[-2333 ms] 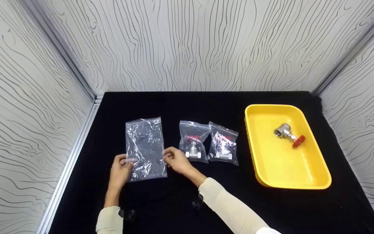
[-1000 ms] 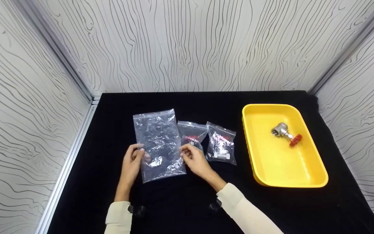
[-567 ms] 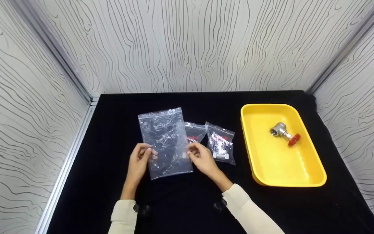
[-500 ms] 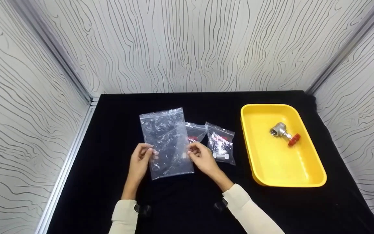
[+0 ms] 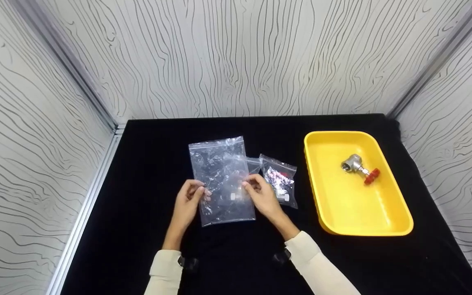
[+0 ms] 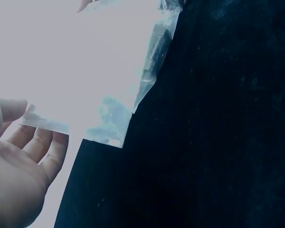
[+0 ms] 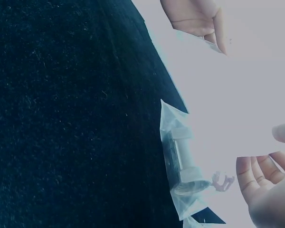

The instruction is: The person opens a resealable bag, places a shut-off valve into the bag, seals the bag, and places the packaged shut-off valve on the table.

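Note:
A large clear zip bag [image 5: 219, 164], flat and seemingly without contents, is stretched between my two hands, its zip edge facing away from me. My left hand [image 5: 187, 200] pinches its left side between thumb and fingers, as the left wrist view also shows with the bag [image 6: 111, 121] glaring white. On the opposite side, my right hand [image 5: 264, 198] pinches the right edge. One small bag with a valve [image 5: 255, 164] lies mostly behind the large bag, its white-looking pipe end visible through the plastic. Beside it lies a second bagged valve [image 5: 277, 182], partly covered by my right hand.
On the right stands a yellow tray [image 5: 314, 192] holding a loose metal valve [image 5: 355, 164] with a red handwheel [image 5: 372, 176]. Black cloth [image 5: 150, 155] covers the table. Patterned white panels [image 5: 228, 61] enclose the back and sides.
Both hands have carried the large bag rightward, first from beside the small bags, now over the left one. The tray and loose valve have stayed put.

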Motion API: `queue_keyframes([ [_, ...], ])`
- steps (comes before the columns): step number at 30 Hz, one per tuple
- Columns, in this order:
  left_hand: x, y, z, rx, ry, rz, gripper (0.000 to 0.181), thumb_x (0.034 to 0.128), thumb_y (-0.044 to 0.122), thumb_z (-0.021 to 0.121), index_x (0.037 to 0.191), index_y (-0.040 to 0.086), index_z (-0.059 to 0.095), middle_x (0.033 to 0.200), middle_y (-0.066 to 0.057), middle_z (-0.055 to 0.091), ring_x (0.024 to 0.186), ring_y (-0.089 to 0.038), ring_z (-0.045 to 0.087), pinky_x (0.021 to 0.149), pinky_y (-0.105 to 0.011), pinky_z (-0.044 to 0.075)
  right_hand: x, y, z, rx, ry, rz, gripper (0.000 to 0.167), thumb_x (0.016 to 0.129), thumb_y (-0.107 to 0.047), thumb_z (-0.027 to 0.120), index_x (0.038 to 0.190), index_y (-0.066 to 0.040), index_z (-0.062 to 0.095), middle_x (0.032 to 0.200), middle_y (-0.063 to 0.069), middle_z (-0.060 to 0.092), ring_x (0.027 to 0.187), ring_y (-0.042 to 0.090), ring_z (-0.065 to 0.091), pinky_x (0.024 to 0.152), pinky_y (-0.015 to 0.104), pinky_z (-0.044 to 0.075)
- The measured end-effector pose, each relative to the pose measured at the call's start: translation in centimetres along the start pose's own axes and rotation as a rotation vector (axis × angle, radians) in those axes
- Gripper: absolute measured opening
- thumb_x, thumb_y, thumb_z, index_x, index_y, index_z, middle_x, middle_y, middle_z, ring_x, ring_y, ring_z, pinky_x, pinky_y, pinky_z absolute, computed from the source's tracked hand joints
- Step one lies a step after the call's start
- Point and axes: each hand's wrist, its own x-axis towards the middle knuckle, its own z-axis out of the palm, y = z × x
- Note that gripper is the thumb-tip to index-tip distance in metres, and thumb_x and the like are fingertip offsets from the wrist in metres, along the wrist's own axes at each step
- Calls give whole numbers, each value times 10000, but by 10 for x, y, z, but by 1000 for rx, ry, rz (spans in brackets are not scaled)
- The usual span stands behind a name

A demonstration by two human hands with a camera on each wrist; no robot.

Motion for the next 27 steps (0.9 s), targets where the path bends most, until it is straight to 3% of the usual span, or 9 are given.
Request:
queue_keyframes([
  [5,2,3,7,40,5,-24,141,1065,-2,585,1160,-106,583,975,-309,735,766,-123,725,684,-222,574,0,0,-6,61,30,10,125,1017,-43,685,1108,42,675,962,222,689,746,151,607,646,223,548],
  [11,5,6,14,38,-3,-25,159,1040,-45,592,1181,-116,573,1037,-315,729,813,-137,731,709,-235,578,-1,5,-13,90,63,-36,100,1009,-4,685,1074,71,676,895,171,658,730,156,607,628,214,543],
  [17,9,11,20,46,2,-17,240,1042,2,627,1258,-91,578,1099,-295,732,876,-145,731,753,-252,596,-4,9,-23,98,48,-60,118,1014,-16,680,1073,85,670,871,206,661,731,188,617,635,212,537],
  [21,11,13,23,22,3,5,228,1054,35,630,1251,-71,586,1146,-273,739,899,-140,726,765,-259,603,-6,10,-29,89,50,-101,103,1010,-21,687,1063,68,683,868,233,673,715,213,637,623,241,554],
  [27,13,15,29,24,-11,77,242,1071,58,613,1266,-80,571,1107,-285,744,889,-162,747,758,-259,606,-8,12,-37,79,53,-127,66,996,-5,704,1040,44,703,910,178,679,755,104,627,654,193,542],
])
